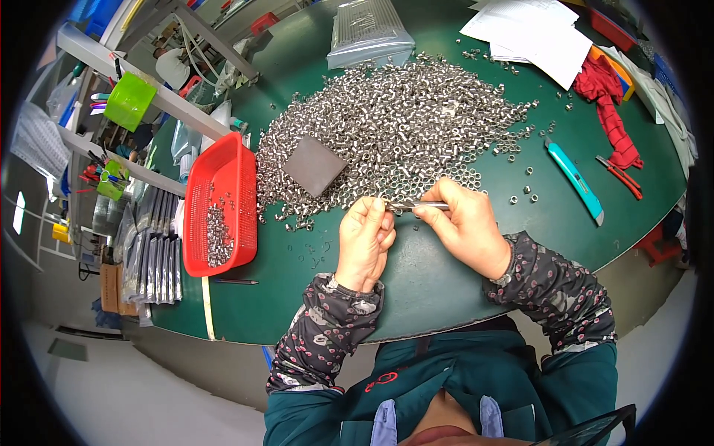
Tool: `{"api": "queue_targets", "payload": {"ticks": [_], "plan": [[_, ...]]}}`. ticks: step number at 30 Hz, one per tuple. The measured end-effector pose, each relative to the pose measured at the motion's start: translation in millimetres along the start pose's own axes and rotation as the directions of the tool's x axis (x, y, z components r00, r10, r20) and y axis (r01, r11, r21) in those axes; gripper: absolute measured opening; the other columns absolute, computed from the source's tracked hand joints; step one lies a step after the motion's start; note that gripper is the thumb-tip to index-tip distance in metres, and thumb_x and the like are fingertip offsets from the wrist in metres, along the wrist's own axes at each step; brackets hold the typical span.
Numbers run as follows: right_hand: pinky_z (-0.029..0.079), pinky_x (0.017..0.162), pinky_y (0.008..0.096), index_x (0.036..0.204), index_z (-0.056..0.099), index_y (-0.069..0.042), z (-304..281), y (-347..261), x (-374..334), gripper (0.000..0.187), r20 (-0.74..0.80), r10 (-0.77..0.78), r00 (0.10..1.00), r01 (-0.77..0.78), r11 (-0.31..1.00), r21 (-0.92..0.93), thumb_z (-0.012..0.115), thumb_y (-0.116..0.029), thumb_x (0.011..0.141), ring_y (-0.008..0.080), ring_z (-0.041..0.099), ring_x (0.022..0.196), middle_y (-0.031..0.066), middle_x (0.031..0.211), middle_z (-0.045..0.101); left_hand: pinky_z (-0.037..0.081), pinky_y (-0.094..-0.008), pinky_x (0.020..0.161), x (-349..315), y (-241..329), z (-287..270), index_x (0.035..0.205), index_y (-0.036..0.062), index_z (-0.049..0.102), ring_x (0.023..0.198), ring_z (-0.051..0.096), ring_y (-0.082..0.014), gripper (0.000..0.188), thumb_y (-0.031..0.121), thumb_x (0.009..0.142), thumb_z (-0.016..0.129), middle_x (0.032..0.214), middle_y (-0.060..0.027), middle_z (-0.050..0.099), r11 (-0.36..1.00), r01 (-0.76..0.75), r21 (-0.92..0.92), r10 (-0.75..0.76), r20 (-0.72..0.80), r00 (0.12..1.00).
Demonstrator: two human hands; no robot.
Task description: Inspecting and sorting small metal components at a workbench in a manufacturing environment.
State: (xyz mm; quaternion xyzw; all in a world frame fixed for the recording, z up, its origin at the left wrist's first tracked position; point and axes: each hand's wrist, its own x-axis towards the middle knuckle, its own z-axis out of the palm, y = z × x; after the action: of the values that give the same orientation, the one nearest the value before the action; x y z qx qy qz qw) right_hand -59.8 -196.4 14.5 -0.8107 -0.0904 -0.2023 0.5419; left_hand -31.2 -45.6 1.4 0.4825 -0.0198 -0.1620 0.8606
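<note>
Just in front of a large heap of small shiny metal rings [401,126], both my hands meet at the near side of the green table. My right hand [472,230] is closed around a slim metal rod-shaped tool [433,205] that points left. My left hand [364,241] pinches with thumb and forefinger at the tool's tip. A small metal ring seems to be in that pinch, mostly covered by the fingers. Left of the heap stands a red perforated basket [249,215] with some small metal parts inside. On the heap's left part rests a dark square block [314,166].
A turquoise utility knife [574,182], red-handled snips [621,177] and a red cloth [606,104] lie to the right. White papers [528,33] and clear plastic bags [370,33] are at the back. Thin shavings [316,256] and a pencil-like stick [236,282] lie near the basket.
</note>
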Motion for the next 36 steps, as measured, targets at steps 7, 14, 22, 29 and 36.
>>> {"api": "queue_targets", "payload": {"ticks": [7, 14, 22, 29, 36], "plan": [[0.041, 0.044, 0.0281, 0.072, 0.052, -0.001, 1.3, 2.7, -0.1, 0.015, 0.016, 0.063, 0.998, -0.064, 0.996, 0.067, 0.06, -0.014, 0.073, 0.0176, 0.055, 0.048, 0.0101, 0.057, 0.055, 0.022, -0.0145, 0.036, 0.0, 0.4, 0.6, 0.074, 0.0057, 0.046, 0.044, 0.03, -0.0028, 0.016, 0.018, 0.085, 0.047, 0.059, 0.0003, 0.042, 0.999, -0.02, 0.025, 0.02, -0.007, 1.0], [0.038, 0.042, 0.0239, 0.071, 0.052, 0.001, -0.9, 4.5, 1.0, 0.019, 0.063, 0.16, 0.985, -0.168, 0.97, 0.176, 0.059, -0.016, 0.075, 0.0079, 0.048, 0.046, 0.008, 0.055, 0.054, 0.021, -0.0146, 0.036, -0.6, 1.1, 1.9, 0.075, 0.0049, 0.047, 0.044, 0.029, -0.0027, 0.014, 0.016, 0.084, 0.047, 0.059, 0.0002, 0.042, 0.995, -0.071, 0.075, 0.071, 0.008, 0.997], [0.04, 0.052, 0.0203, 0.072, 0.051, 0.002, -8.2, 2.9, 5.7, 0.018, 0.196, 0.301, 0.933, -0.337, 0.922, 0.191, 0.056, -0.014, 0.078, 0.0029, 0.044, 0.061, -0.0007, 0.063, 0.05, 0.021, -0.0147, 0.035, -0.6, 0.1, 0.4, 0.077, 0.0045, 0.047, 0.043, 0.028, -0.0025, 0.012, 0.014, 0.084, 0.048, 0.059, 0.0, 0.043, 0.988, -0.088, 0.124, 0.087, 0.018, 0.996], [0.032, 0.043, 0.0206, 0.066, 0.052, 0.0, -6.3, 11.4, 5.9, 0.027, 0.197, 0.267, 0.943, -0.313, 0.913, 0.261, 0.056, -0.023, 0.078, 0.002, 0.037, 0.051, -0.0028, 0.054, 0.045, 0.021, -0.0146, 0.036, -1.0, 0.6, 1.3, 0.078, 0.0044, 0.048, 0.043, 0.028, -0.0024, 0.011, 0.013, 0.084, 0.048, 0.059, 0.0002, 0.043, 0.984, -0.106, 0.14, 0.104, 0.023, 0.994], [0.03, 0.045, 0.0205, 0.064, 0.052, 0.0, -5.4, 15.9, 5.8, 0.03, 0.234, 0.3, 0.925, -0.363, 0.88, 0.306, 0.054, -0.026, 0.08, 0.0025, 0.035, 0.052, -0.0037, 0.054, 0.043, 0.021, -0.0148, 0.036, -0.1, -0.3, -0.1, 0.079, 0.0043, 0.049, 0.044, 0.029, -0.0024, 0.01, 0.014, 0.084, 0.048, 0.059, 0.0008, 0.043, 0.98, -0.117, 0.162, 0.115, 0.022, 0.993]]}}
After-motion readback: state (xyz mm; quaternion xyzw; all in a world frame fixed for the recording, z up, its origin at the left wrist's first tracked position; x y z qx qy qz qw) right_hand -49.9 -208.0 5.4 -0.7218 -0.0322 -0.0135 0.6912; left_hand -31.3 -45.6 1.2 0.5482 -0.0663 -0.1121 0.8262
